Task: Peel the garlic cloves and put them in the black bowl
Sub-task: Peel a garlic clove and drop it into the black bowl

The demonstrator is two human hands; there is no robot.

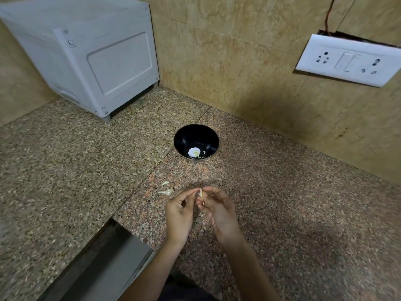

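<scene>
Both hands meet over the granite counter in front of the black bowl (196, 135). My left hand (179, 211) and my right hand (218, 210) pinch one small garlic clove (201, 194) between their fingertips, a strip of its papery skin hanging down. Inside the bowl lie pale pieces of garlic (196, 153) beside a bright light reflection. Two loose garlic pieces (166, 191) lie on the counter just left of my left hand.
A white boxy appliance (86, 55) stands at the back left. A tiled wall with a white socket plate (347, 59) runs along the right. A gap in the counter with a metal edge (104, 261) lies at the lower left.
</scene>
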